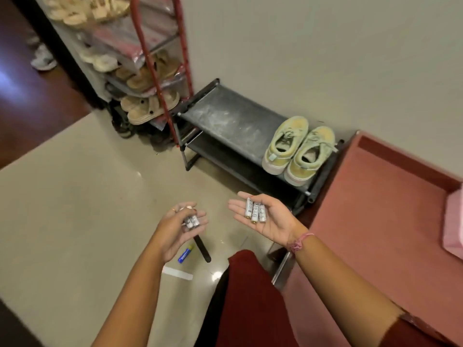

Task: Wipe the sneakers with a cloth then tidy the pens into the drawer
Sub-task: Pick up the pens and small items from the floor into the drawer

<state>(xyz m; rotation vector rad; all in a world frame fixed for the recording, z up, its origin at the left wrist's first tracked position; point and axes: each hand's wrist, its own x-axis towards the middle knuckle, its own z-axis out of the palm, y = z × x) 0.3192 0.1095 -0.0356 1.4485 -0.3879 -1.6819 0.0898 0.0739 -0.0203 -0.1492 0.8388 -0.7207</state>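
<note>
Three small white cylinders (255,210) lie side by side on the right hand (263,216), palm up and flat, seemingly to show or count them. Two more (192,222) sit in the left hand (179,230), its fingers curled loosely round them. Both forearms reach forward over the floor (75,209). The sneakers (298,149) stand paired at the right end of the black shoe rack (225,116), untouched; no cloth or drawer shows.

Tall shoe rack (140,78) of sandals, low black rack (225,116), pink mat (375,209), blue lighter (186,254)
</note>
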